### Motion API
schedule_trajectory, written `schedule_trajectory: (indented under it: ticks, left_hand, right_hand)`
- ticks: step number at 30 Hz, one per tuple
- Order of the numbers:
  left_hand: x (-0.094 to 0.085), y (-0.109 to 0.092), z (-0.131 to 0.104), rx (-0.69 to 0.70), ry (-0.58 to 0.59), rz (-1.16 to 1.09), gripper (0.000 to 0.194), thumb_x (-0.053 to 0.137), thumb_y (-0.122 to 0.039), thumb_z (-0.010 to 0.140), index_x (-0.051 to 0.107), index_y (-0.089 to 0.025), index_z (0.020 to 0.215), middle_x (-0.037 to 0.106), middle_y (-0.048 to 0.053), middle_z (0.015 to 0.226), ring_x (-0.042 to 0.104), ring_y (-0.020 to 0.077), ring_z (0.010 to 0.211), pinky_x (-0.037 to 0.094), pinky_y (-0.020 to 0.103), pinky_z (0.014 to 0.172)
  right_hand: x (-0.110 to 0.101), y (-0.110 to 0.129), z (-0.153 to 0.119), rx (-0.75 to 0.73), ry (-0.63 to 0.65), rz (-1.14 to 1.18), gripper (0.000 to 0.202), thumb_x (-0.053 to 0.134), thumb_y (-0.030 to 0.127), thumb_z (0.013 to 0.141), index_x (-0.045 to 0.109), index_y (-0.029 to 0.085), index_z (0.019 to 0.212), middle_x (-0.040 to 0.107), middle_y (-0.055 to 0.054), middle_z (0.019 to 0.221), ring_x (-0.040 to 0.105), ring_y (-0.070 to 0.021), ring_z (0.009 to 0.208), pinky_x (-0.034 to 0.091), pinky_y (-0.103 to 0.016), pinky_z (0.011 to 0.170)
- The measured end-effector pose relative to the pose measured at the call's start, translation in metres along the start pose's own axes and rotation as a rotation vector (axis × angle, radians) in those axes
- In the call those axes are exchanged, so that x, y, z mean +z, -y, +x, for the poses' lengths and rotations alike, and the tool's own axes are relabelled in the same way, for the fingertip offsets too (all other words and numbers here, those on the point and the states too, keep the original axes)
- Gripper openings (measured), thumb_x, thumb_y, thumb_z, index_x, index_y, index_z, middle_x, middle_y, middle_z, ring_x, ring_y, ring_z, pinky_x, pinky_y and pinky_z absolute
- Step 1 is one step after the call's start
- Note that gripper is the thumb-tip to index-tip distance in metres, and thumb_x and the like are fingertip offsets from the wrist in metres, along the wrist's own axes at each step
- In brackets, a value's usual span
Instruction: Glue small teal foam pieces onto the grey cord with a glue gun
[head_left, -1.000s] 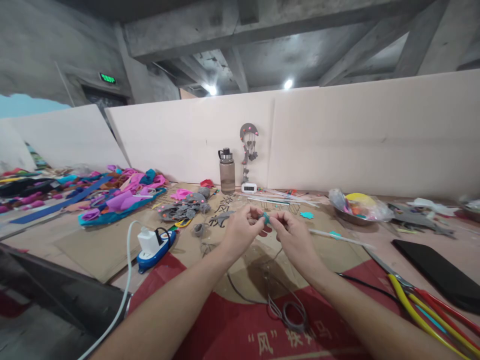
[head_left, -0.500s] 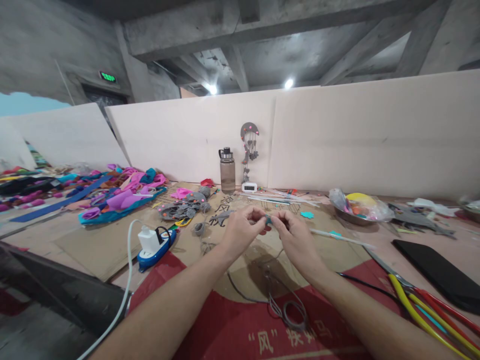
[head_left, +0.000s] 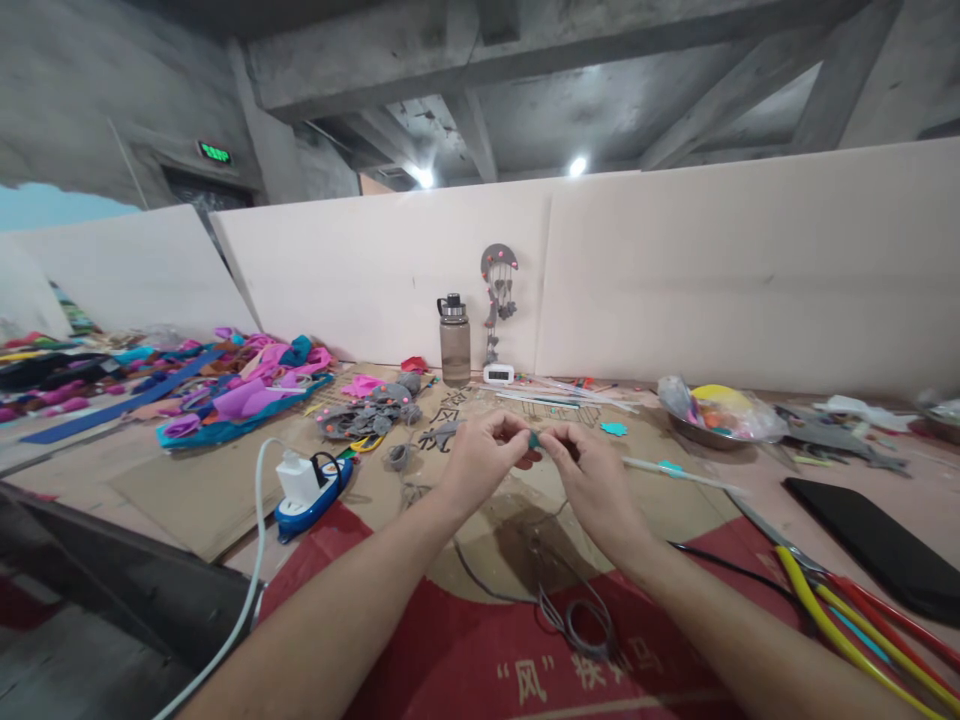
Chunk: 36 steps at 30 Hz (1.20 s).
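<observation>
Teal scrap (head_left: 534,439), pinched on my side of the bottle (head_left: 454,350)

My left hand (head_left: 482,460) has the scrap's left side nipped narrowly between thumb and forefinger; my right hand (head_left: 592,470) nips the other side the same way, so only a sliver shows. It's nearer to me than the bottle and to the bottle's right. Grey cord (head_left: 595,652) lies looped nearer still, right of the bottle, on a red-and-brown sheet (head_left: 420,650); I can't tell whether it joins the scrap. A turquoise cut-out (head_left: 613,429) also lies right of the bottle. Left of the bottle I have a heap of grey pieces (head_left: 367,412) and, closer to me, a blue power strip (head_left: 304,522). Just right of the bottle stands a small white clock (head_left: 499,375), with a grey crescent hanging (head_left: 493,255) above it. Well right of the bottle are a metal bowl (head_left: 701,435), a black phone (head_left: 874,550) and scissors (head_left: 796,592).
</observation>
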<state>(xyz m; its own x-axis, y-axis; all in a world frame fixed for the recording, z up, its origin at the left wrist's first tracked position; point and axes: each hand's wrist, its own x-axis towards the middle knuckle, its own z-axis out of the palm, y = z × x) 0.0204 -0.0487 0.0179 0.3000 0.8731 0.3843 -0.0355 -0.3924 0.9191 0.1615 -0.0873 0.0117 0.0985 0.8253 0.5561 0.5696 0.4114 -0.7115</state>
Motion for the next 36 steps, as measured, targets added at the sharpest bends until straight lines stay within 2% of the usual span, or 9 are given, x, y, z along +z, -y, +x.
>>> schedule_trajectory:
  ticks: [5, 9, 13, 16, 20, 25, 31, 36]
  left_hand:
    - [-0.001, 0.003, 0.002, -0.012, 0.01, -0.052, 0.018, 0.063, -0.03, 0.075, 0.058, -0.012, 0.077, 0.063, 0.002, 0.067, 0.065, 0.0137, 0.06, 0.058, 0.03, 0.061]
    - [-0.001, 0.001, 0.001, -0.019, 0.018, -0.042, 0.02, 0.062, -0.032, 0.075, 0.058, -0.013, 0.078, 0.062, 0.001, 0.067, 0.066, 0.0146, 0.06, 0.056, 0.027, 0.055]
    - [0.0, -0.002, -0.002, -0.001, -0.011, 0.076, 0.018, 0.06, -0.033, 0.076, 0.058, -0.015, 0.077, 0.059, -0.001, 0.058, 0.059, 0.0107, 0.048, 0.043, 0.018, 0.042]
    - [-0.001, -0.002, -0.002, 0.045, -0.048, 0.155, 0.016, 0.059, -0.032, 0.076, 0.06, -0.016, 0.076, 0.055, -0.003, 0.051, 0.052, 0.0077, 0.044, 0.036, 0.017, 0.042]
    - [-0.001, 0.002, -0.001, 0.057, -0.052, 0.137, 0.014, 0.058, -0.031, 0.077, 0.059, -0.017, 0.076, 0.052, -0.004, 0.05, 0.048, 0.0068, 0.044, 0.036, 0.018, 0.044]
    - [0.001, 0.001, -0.002, 0.006, 0.006, 0.03, 0.015, 0.057, -0.031, 0.078, 0.055, -0.016, 0.079, 0.053, -0.005, 0.05, 0.044, 0.0059, 0.04, 0.036, 0.018, 0.041]
    - [0.004, -0.001, 0.0, -0.004, -0.009, -0.091, 0.02, 0.063, -0.028, 0.073, 0.056, -0.014, 0.084, 0.058, -0.003, 0.056, 0.054, 0.0086, 0.047, 0.043, 0.02, 0.045]
    - [0.003, 0.0, 0.0, -0.011, 0.002, -0.066, 0.016, 0.062, -0.028, 0.073, 0.057, -0.013, 0.077, 0.061, 0.001, 0.058, 0.056, 0.0099, 0.049, 0.045, 0.021, 0.046]
  right_hand:
    - [0.001, 0.003, 0.0, -0.008, -0.014, -0.027, 0.014, 0.052, 0.029, 0.083, 0.06, 0.019, 0.078, 0.063, -0.003, 0.075, 0.054, -0.0167, 0.069, 0.038, -0.03, 0.065]
    - [0.001, 0.003, 0.0, -0.011, -0.034, -0.04, 0.017, 0.051, 0.03, 0.083, 0.06, 0.019, 0.074, 0.063, -0.002, 0.072, 0.053, -0.0161, 0.068, 0.038, -0.029, 0.064]
    - [0.0, 0.004, 0.0, -0.005, -0.034, -0.043, 0.021, 0.05, 0.032, 0.083, 0.059, 0.02, 0.069, 0.061, -0.002, 0.068, 0.052, -0.0157, 0.066, 0.037, -0.029, 0.063]
    - [0.0, 0.005, 0.0, 0.019, -0.032, -0.031, 0.021, 0.05, 0.033, 0.082, 0.058, 0.02, 0.067, 0.059, -0.001, 0.065, 0.05, -0.0153, 0.063, 0.035, -0.029, 0.06]
    - [0.001, 0.006, 0.001, 0.065, -0.028, 0.001, 0.023, 0.051, 0.033, 0.08, 0.056, 0.019, 0.063, 0.057, 0.0, 0.062, 0.047, -0.014, 0.06, 0.034, -0.028, 0.058]
    - [0.001, 0.008, 0.0, 0.098, -0.024, 0.04, 0.023, 0.051, 0.033, 0.08, 0.055, 0.019, 0.062, 0.056, 0.0, 0.061, 0.047, -0.0138, 0.059, 0.034, -0.027, 0.057]
    - [0.001, 0.011, -0.001, 0.091, -0.016, 0.054, 0.024, 0.051, 0.033, 0.079, 0.057, 0.019, 0.06, 0.057, 0.0, 0.059, 0.046, -0.0134, 0.056, 0.034, -0.027, 0.054]
    - [0.001, 0.011, 0.0, 0.106, -0.022, 0.054, 0.023, 0.052, 0.031, 0.078, 0.058, 0.019, 0.06, 0.056, 0.001, 0.057, 0.045, -0.0127, 0.054, 0.032, -0.026, 0.053]
